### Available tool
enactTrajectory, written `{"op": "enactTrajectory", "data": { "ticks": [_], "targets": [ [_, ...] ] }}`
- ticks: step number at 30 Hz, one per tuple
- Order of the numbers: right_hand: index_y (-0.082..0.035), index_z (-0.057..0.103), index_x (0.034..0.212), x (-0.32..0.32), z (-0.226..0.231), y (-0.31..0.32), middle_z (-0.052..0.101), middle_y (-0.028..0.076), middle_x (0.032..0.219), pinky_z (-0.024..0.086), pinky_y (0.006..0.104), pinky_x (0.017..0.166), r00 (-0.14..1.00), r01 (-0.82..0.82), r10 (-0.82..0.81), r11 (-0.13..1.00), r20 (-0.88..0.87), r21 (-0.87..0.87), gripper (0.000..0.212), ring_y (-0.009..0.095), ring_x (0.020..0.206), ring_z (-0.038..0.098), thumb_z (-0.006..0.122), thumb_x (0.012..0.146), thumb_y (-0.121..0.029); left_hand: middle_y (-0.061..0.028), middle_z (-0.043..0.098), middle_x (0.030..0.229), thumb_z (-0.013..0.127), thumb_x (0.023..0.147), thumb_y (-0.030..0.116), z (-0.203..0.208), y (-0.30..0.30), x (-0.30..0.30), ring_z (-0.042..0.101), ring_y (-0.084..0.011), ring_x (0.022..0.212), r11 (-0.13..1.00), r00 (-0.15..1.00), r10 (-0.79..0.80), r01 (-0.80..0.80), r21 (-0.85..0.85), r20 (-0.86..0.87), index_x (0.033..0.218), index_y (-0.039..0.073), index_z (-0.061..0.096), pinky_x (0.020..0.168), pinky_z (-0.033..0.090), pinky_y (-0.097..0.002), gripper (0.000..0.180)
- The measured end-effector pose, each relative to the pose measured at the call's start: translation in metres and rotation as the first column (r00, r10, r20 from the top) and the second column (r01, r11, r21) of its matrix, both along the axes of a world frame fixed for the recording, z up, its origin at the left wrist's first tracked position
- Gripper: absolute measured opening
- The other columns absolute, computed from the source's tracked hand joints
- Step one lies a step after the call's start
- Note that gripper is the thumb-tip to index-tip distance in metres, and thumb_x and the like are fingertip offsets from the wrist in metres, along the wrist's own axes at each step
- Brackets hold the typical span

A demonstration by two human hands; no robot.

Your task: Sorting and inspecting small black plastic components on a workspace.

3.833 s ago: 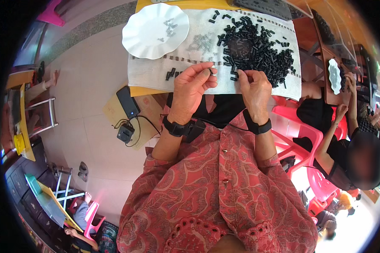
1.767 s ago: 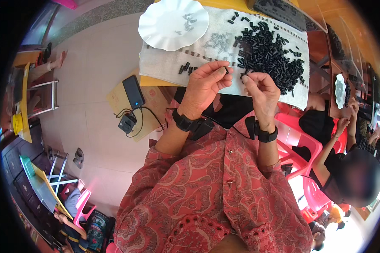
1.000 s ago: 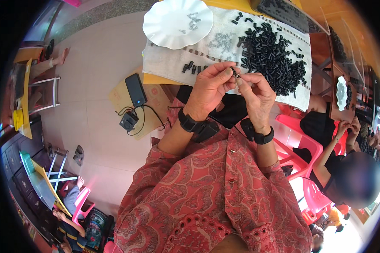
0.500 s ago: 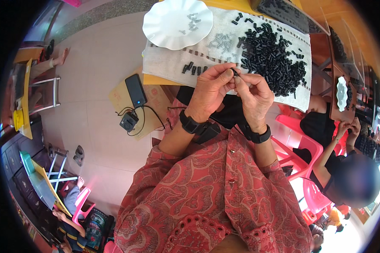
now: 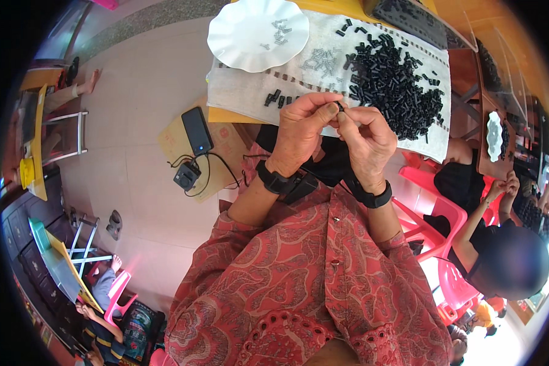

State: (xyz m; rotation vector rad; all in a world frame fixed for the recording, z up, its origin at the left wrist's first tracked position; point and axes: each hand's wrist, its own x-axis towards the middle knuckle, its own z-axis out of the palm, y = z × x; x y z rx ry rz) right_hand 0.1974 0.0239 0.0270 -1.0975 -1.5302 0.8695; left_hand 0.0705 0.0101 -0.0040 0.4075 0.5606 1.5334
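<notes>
My left hand (image 5: 301, 131) and my right hand (image 5: 370, 139) meet at the table's near edge, thumbs and fingertips pinched together. Between them is a small black plastic piece (image 5: 340, 107), mostly covered by the fingers. Past my right hand spreads a big heap of black plastic pieces (image 5: 390, 79) on a white cloth (image 5: 241, 91). Several like pieces (image 5: 277, 97) stand in a short row beside my left hand, partly hidden by it. Small clear pieces (image 5: 322, 61) lie on the cloth left of the heap. More clear ones rest on a white scalloped plate (image 5: 238, 36).
A clear-sided bin (image 5: 415, 21) stands at the table's far right. Cardboard on the floor at left carries a black power bank (image 5: 196, 131) and a small cabled device (image 5: 186, 175). A pink chair (image 5: 433, 201) and a seated person (image 5: 500, 250) are to my right.
Both hands stay pinched together in nearly the same spot. The fingertips shift slightly, and more of the black piece shows between them.
</notes>
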Motion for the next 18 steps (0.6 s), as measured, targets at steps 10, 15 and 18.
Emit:
{"op": "enactTrajectory", "data": {
  "ticks": [10, 15, 18],
  "targets": [
    [-0.001, 0.067, 0.092, 0.006, 0.011, 0.004, 0.069, 0.007, 0.084, 0.047, 0.0206, 0.059, 0.989, -0.114, 0.116, 0.993, 0.087, -0.026, 0.014, 0.007, 0.068, 0.062, 0.076, 0.081, 0.000, -0.0083, 0.069, 0.098, 0.061, 0.094, 0.003, 0.002, 0.001, -0.006, 0.064, -0.0114, 0.080, 1.000, 0.998, -0.015, 0.015, 0.009, -0.056, 0.114, -0.003, 0.065, 0.073, 0.054, -0.0239, 0.021],
    [-0.001, 0.066, 0.099, 0.008, 0.012, 0.006, 0.066, 0.004, 0.085, 0.047, 0.0215, 0.060, 0.994, -0.111, 0.112, 0.991, 0.008, -0.080, 0.024, 0.006, 0.068, 0.060, 0.077, 0.079, 0.001, -0.0073, 0.068, 0.103, 0.060, 0.096, 0.004, -0.001, 0.001, -0.010, 0.062, -0.0126, 0.090, 0.997, 0.996, -0.068, 0.070, 0.043, -0.049, 0.117, -0.001, 0.064, 0.079, 0.051, -0.0260, 0.022],
    [-0.001, 0.066, 0.102, 0.009, 0.013, 0.008, 0.065, 0.004, 0.086, 0.047, 0.0217, 0.061, 0.992, -0.105, 0.108, 0.993, 0.064, -0.045, 0.028, 0.006, 0.068, 0.059, 0.078, 0.077, 0.001, -0.0074, 0.068, 0.103, 0.059, 0.096, 0.005, 0.000, 0.002, -0.010, 0.062, -0.0121, 0.089, 0.993, 0.994, -0.100, 0.103, 0.057, -0.051, 0.120, -0.001, 0.062, 0.078, 0.051, -0.0263, 0.025]
  ]
}}
